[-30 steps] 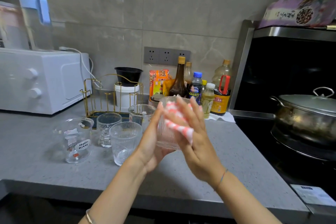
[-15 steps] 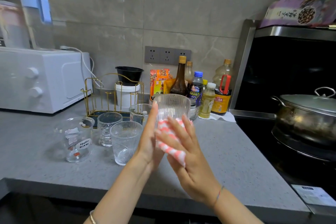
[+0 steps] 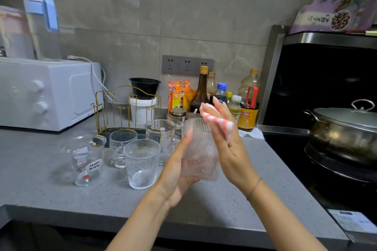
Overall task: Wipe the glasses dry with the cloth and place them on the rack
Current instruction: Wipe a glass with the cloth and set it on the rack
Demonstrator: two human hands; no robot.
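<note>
Glass wiped between two hands above a grey counter.

White oven at far left; pot on the stove at right. Gold rack at the back, bare of glasses, four glasses just before it: printed glass, small glass, mug, ribbed tumbler. Ribbed glass upright, clear of the counter. Left hand flat on its near-left side, fingers together. Right hand opposite, fingers straight, pressing striped cloth to the rim.
</note>
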